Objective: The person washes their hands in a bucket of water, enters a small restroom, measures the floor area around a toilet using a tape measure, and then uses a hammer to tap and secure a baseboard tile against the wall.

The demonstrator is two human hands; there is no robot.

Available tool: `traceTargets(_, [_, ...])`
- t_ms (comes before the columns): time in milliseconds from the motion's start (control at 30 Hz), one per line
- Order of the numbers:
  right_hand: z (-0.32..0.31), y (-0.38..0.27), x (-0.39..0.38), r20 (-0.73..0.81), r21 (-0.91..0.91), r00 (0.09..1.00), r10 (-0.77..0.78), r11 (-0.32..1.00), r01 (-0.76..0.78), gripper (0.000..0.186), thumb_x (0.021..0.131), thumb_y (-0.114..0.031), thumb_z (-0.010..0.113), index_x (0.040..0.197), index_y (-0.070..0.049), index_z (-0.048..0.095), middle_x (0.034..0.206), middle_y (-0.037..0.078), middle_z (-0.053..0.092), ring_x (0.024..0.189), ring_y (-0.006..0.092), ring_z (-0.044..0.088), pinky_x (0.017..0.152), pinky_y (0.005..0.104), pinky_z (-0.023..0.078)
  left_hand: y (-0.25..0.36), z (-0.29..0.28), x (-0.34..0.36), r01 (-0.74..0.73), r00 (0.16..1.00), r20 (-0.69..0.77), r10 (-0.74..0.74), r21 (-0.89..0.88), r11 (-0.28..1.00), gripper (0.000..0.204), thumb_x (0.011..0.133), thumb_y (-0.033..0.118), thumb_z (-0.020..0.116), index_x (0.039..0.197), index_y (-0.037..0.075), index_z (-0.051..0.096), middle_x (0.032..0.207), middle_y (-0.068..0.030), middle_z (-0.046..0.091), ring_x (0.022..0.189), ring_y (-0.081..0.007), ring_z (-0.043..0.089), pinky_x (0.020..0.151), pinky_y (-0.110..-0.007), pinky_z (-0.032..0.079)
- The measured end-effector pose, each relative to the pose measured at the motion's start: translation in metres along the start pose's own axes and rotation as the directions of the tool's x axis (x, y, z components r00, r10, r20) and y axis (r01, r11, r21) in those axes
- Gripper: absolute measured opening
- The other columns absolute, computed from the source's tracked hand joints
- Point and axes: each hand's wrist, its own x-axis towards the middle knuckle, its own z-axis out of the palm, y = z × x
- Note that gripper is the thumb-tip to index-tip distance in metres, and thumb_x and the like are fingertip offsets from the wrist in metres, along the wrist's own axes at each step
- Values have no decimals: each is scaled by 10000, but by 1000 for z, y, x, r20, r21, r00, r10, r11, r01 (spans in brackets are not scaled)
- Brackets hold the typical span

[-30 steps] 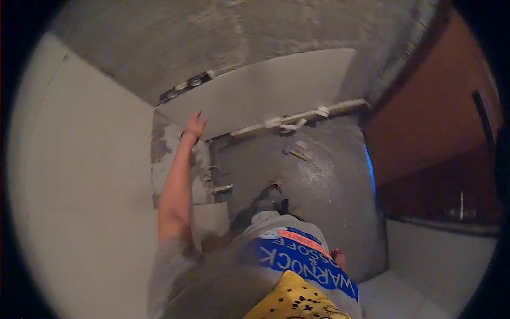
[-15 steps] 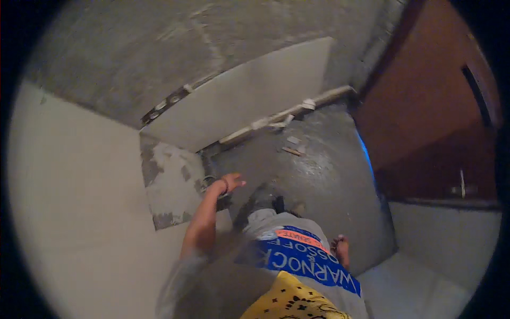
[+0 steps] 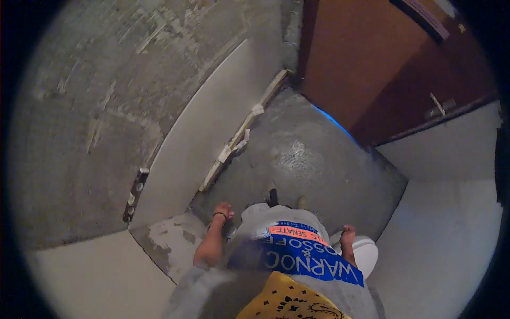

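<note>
In a narrow room with rough grey walls, the person looks straight down their own front, where a grey shirt (image 3: 297, 255) with a blue and orange print and a yellow patterned cloth (image 3: 287, 303) at the lower edge fill much of the view. The left hand (image 3: 223, 211) hangs low beside the body, a dark band round its wrist, fingers loosely curled and holding nothing that can be seen; it is close above the bare patch of wall (image 3: 170, 244), where grey mortar shows between the tiles. The right hand (image 3: 348, 234) is at the other side of the body, just above a white rounded bucket (image 3: 366, 252); whether it grips the rim or only rests there cannot be told, as the fingers are too small and partly hidden.

A large pale tile (image 3: 212, 133) stands set on the wall ahead, its lower edge propped on a line of white spacers (image 3: 239, 138) along the concrete floor (image 3: 308, 159). At the tile's left edge a small dark clip (image 3: 134, 194) sits on the joint. Further pale tiles (image 3: 90, 276) cover the wall to the left and the wall on the right. A brown wooden door (image 3: 382, 69) with a metal handle (image 3: 438, 106) stands at the upper right.
</note>
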Motion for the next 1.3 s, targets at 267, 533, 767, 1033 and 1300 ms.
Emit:
traceTargets(267, [48, -18, -96, -146, -129, 948, 283, 945, -302, 341, 821, -389, 483, 820, -55, 551, 618, 49, 512, 504, 106, 467, 481, 259, 405, 112, -6, 105, -447, 890, 180, 420, 528, 722, 163, 798, 176, 477, 899, 70, 547, 760, -150, 579, 659, -249, 585, 553, -366, 456])
traceTargets(533, [76, 66, -220, 69, -107, 871, 487, 871, -479, 192, 786, -260, 541, 795, -68, 544, 658, 49, 558, 539, 149, 525, 459, 296, 430, 173, 57, 103, -606, 793, 359, 492, 393, 691, 221, 834, 227, 467, 761, 28, 530, 638, -71, 539, 608, -175, 521, 554, -288, 427])
traceTargets(767, [118, 33, -283, -407, -355, 710, -575, 815, 457, 117, 699, -160, 574, 776, -72, 571, 680, 65, 586, 624, 247, 547, 551, 335, 454, 180, 96, 59, -837, 546, 594, 590, 360, 412, 360, 846, 337, 464, 704, 10, 514, 565, -35, 480, 537, -135, 464, 510, -274, 388])
traceTargets(1033, [122, -18, -255, -412, -529, 911, -19, 819, -222, 279, 785, -298, 491, 794, -31, 574, 688, 156, 569, 710, 337, 528, 619, 405, 426, 204, 123, 102, -784, 619, 700, 356, 576, 230, 525, 759, 482, 518, 941, -8, 571, 817, -148, 603, 760, -250, 564, 682, -336, 430])
traceTargets(1300, [125, -269, -119, 128, -264, 983, -135, 950, 165, 393, 831, -414, 426, 989, -92, 587, 1017, 139, 556, 950, 298, 510, 816, 375, 397, 214, 215, -89, -687, 237, 969, 61, 212, -695, 598, 721, 518, 518, 1162, 116, 479, 1228, -162, 416, 1173, -308, 338, 971, -386, 265])
